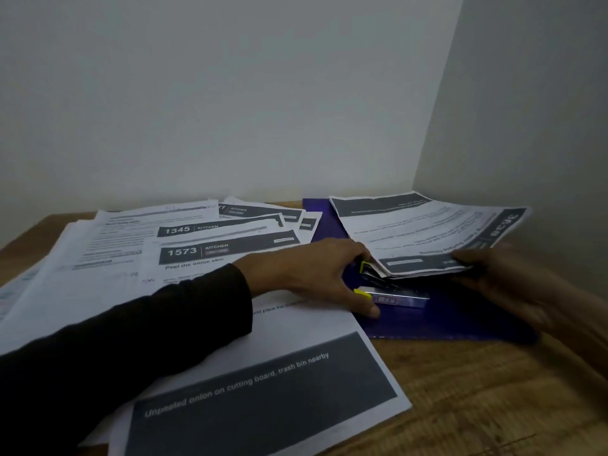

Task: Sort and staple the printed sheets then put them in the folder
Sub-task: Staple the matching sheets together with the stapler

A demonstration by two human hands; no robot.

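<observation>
A stack of printed sheets [424, 232] is lifted over the purple folder [437, 320], which lies flat on the table. My right hand [500, 268] grips the stack's near right edge. My left hand [316, 274] is curled round a black and yellow stapler [375, 278] whose jaws sit at the stack's near left corner. A small staple box [398, 297] lies on the folder just below the stapler. More printed sheets [184, 255], headed 1345 and 1573, are spread across the left of the table.
A large sheet with a dark band [263, 390] lies nearest me under my left forearm. The wooden table [477, 406] shows at the front right. Grey walls meet in a corner behind the folder.
</observation>
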